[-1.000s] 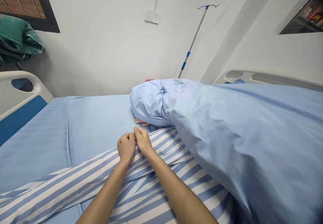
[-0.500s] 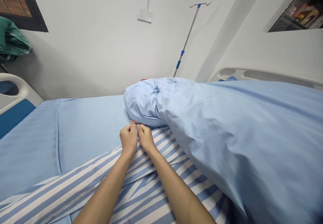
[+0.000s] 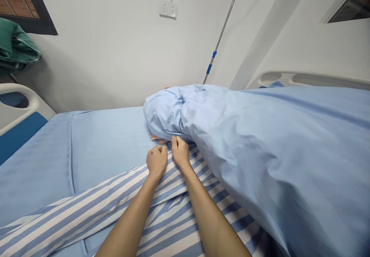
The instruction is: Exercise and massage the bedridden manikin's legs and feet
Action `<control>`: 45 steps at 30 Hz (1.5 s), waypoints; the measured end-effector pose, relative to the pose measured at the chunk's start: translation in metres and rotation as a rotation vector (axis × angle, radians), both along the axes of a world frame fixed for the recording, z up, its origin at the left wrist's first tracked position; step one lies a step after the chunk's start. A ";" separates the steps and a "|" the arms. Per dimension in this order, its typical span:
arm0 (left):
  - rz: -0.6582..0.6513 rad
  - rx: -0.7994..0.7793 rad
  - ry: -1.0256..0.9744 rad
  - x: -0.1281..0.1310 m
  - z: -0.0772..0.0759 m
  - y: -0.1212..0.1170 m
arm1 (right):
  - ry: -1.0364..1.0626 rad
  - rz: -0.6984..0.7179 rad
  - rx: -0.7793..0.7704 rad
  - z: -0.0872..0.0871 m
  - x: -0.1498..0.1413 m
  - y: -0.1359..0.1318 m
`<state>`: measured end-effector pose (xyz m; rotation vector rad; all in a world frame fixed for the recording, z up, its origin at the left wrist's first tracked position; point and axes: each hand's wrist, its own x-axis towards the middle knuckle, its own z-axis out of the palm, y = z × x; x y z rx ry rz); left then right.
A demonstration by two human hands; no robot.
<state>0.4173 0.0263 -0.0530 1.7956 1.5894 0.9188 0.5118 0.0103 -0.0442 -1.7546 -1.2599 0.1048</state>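
Observation:
My left hand (image 3: 157, 160) is curled into a fist at the upper edge of the blue-and-white striped garment (image 3: 115, 195), its fingers closed on the cloth. Close by on the right, my right hand (image 3: 180, 151) is also closed, thumb and fingers pinched together at the lower edge of the light blue quilt (image 3: 225, 125). What lies in that pinch is hidden. Pinkish fingers (image 3: 157, 137) stick out from under the quilt just beyond my hands; the rest of that hand is covered. Striped cloth spreads beneath both my forearms.
The quilt is bunched over the right half of the bed, above the blue sheet (image 3: 106, 137). Pale bed end boards stand at left (image 3: 34, 102) and right (image 3: 289, 78). An IV pole (image 3: 222, 31) rises behind the bed near the wall. Green cloth (image 3: 17, 43) hangs at the left.
My hands have come apart, the right one shifting right and up towards the quilt's edge. More of the pinkish fingers shows. The camera view has shifted slightly.

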 end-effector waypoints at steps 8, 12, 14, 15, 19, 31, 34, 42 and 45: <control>-0.044 -0.021 -0.409 0.024 0.013 0.002 | 0.050 -0.041 0.004 -0.014 0.006 0.008; -0.042 -0.018 -0.240 0.030 0.005 -0.003 | 0.039 -0.051 0.048 -0.011 0.009 0.008; -0.054 -0.007 -0.190 0.029 0.001 -0.006 | -0.052 -0.120 0.042 -0.009 0.010 0.007; -0.059 -0.009 -0.184 0.028 0.000 -0.006 | -0.101 -0.157 0.028 -0.008 0.011 0.006; -0.074 -0.039 -0.215 0.026 0.002 -0.007 | -0.126 -0.223 -0.096 -0.010 0.013 0.007; 0.110 -0.046 -0.318 -0.208 -0.004 -0.019 | -0.074 -0.214 -0.283 -0.015 0.015 0.014; 0.304 0.020 -0.264 -0.302 -0.005 -0.027 | -0.088 -0.230 -0.308 -0.018 0.017 0.015; 0.407 0.086 0.063 -0.395 -0.033 -0.043 | -0.218 -0.211 -0.393 -0.018 0.014 0.020; 0.413 0.071 0.135 -0.395 -0.037 -0.043 | -0.294 -0.225 -0.464 -0.013 0.009 0.019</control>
